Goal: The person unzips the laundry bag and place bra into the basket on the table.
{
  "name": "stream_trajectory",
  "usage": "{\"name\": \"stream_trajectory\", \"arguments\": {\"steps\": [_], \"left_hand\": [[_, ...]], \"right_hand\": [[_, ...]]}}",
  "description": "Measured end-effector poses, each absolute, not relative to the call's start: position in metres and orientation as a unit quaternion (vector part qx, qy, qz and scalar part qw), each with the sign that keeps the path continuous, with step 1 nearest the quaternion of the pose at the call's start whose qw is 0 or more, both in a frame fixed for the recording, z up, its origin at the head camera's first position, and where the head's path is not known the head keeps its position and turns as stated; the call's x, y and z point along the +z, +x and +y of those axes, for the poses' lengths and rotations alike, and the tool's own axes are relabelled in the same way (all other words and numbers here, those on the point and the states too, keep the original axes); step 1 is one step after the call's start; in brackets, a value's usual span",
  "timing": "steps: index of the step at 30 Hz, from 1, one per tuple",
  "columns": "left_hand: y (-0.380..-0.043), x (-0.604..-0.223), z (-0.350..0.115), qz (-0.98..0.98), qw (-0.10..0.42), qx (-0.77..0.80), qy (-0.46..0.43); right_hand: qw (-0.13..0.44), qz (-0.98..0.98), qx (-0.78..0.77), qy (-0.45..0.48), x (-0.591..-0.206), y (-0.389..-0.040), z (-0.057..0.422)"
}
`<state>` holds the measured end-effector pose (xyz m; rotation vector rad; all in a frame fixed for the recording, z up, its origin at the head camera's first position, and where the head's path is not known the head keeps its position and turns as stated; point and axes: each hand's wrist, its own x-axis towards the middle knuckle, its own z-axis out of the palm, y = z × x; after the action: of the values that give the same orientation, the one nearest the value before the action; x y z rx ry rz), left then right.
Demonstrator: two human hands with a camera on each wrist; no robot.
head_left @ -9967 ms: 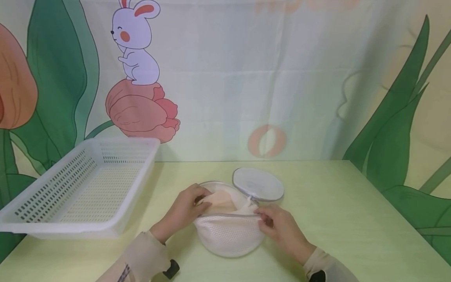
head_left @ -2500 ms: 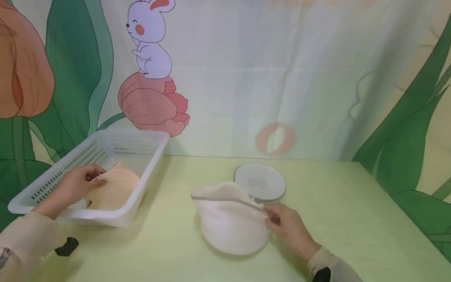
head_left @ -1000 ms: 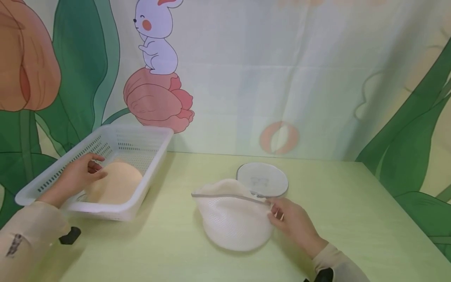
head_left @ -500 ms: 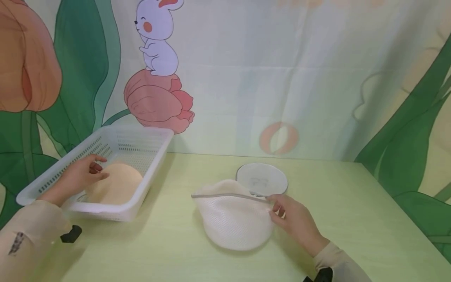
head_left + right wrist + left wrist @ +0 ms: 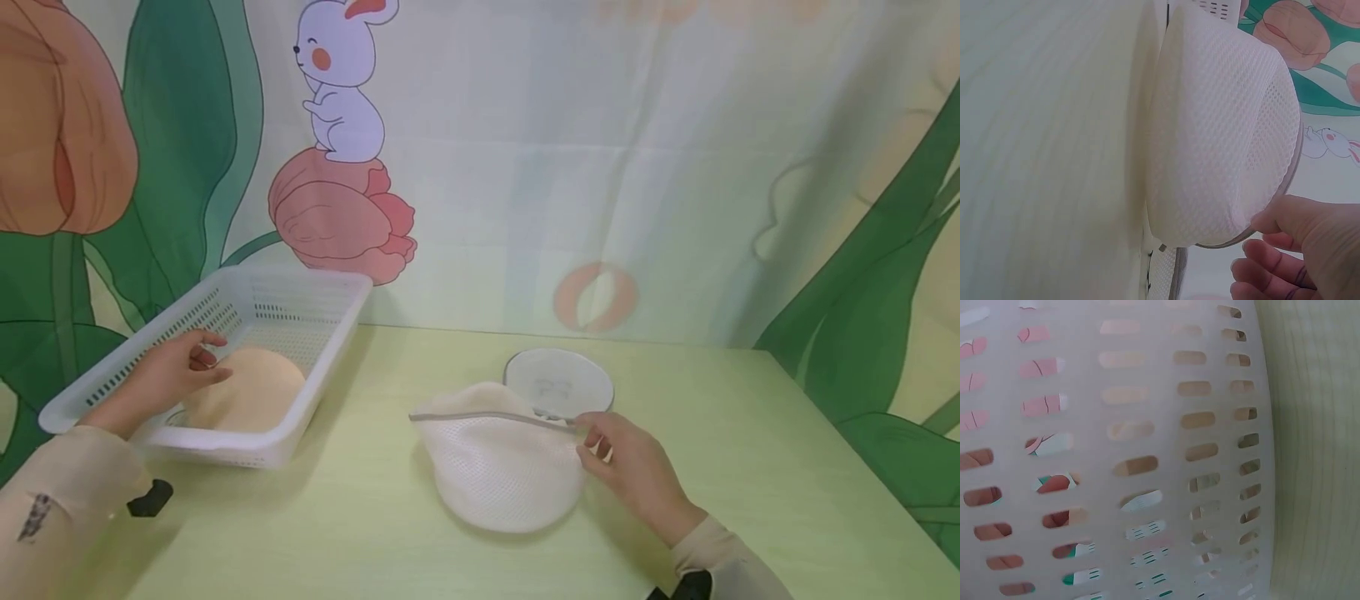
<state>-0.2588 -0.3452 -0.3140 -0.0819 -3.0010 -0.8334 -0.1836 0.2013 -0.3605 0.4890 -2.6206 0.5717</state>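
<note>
A white mesh laundry bag [image 5: 501,479] with a grey zip edge stands on the table, its mouth unzipped. Its oval mesh lid [image 5: 558,383] lies folded back behind it. My right hand [image 5: 637,467] pinches the bag's rim at the right end; the right wrist view shows thumb and finger on that edge. Inside the white plastic basket [image 5: 330,367] lies a smooth beige cup-shaped garment [image 5: 251,396], bra-like. Over its left side hovers my left hand [image 5: 168,375], fingers loosely bent and holding nothing. In the left wrist view the slotted basket wall [image 5: 1166,440] covers most of that hand.
The pale green table [image 5: 720,467] ends at a printed cloth backdrop [image 5: 480,167] with a rabbit and flowers. The basket's raised rim stands at the table's left, and table surface lies between basket and bag.
Earlier, both hands were at the bag with the beige garment in its mouth. The garment went into the basket, and my left hand let it go. The right hand still grips the bag.
</note>
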Motion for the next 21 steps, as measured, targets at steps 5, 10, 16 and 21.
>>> {"name": "stream_trajectory", "arguments": {"steps": [5, 10, 16, 21], "left_hand": [[-0.257, -0.314, -0.346, -0.963, 0.016, -0.269, -0.032], [-0.256, -0.312, -0.345, -0.962, 0.018, -0.271, -0.036], [-0.255, -0.307, -0.339, -0.962, 0.027, -0.268, -0.041], [-0.254, -0.3, -0.33, -0.964, 0.048, -0.256, -0.06]], "right_hand": [[0.21, -0.94, 0.202, 0.176, -0.359, -0.184, 0.202], [0.215, -0.939, 0.201, 0.177, -0.357, -0.184, 0.202], [0.218, -0.94, 0.194, 0.178, -0.354, -0.183, 0.203], [0.243, -0.934, 0.181, 0.191, -0.353, -0.184, 0.204]]}}
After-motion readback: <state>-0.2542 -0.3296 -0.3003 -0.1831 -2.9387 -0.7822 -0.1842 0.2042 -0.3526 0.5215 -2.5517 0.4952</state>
